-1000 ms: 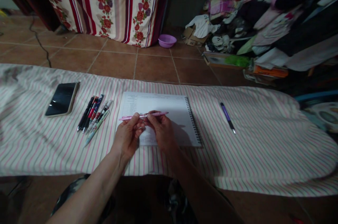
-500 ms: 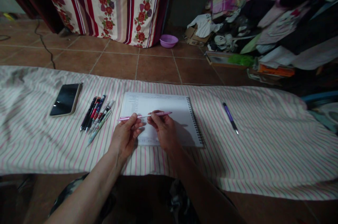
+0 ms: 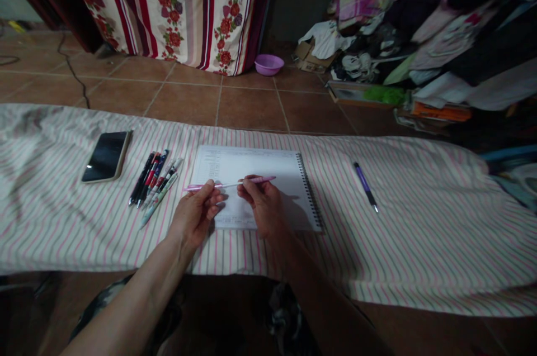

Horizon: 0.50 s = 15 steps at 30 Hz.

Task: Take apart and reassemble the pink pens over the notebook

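Observation:
A pink pen is held level over the notebook, in two parts with a thin whitish length, which looks like the refill, between them. My left hand (image 3: 197,210) pinches the pen's left pink barrel part (image 3: 193,187) between thumb and fingers. My right hand (image 3: 263,199) grips the right pink part (image 3: 265,179), whose end sticks out to the right. Below both hands lies the spiral notebook (image 3: 255,160), open at a pale page with printed lines at its left and its wire binding on the right.
Left of the notebook is a bunch of several pens (image 3: 153,180), with a phone (image 3: 107,156) farther left. A purple and black pen (image 3: 366,187) lies to the right on the striped cloth (image 3: 419,222). A purple basin (image 3: 269,65) and piled clothes (image 3: 377,20) are beyond.
My hands have moved slightly apart, the left one leftward and the right one rightward. More of the thin whitish length shows between the two pink parts.

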Available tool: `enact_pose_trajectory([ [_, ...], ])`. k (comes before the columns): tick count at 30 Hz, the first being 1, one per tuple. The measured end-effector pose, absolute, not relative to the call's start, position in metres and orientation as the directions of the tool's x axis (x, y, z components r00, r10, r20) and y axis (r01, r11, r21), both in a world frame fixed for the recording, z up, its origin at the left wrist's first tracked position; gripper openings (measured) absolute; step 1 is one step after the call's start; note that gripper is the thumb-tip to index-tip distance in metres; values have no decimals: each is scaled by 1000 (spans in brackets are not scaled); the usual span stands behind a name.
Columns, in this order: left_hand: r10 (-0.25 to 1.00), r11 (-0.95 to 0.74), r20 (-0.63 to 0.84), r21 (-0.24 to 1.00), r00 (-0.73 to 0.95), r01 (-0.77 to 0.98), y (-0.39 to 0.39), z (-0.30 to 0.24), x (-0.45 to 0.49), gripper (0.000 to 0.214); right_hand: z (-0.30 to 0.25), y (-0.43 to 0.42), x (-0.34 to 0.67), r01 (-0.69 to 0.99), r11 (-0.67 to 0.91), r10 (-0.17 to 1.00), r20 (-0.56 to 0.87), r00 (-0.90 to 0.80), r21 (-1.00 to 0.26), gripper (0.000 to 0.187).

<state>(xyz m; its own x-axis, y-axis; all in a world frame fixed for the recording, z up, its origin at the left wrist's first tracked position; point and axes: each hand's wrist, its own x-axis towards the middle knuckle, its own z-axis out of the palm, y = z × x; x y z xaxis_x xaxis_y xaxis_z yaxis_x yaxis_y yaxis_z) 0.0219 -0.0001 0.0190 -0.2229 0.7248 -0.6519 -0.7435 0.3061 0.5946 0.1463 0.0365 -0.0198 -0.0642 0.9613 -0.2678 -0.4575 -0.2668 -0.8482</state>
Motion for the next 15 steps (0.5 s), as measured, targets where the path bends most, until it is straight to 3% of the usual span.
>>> enact_pose_trajectory([
  [15,747,303,-625,624,-227,-721,-7,19,9,16,-15,34,134,-417,-269,963,-256,-89,-868,22],
])
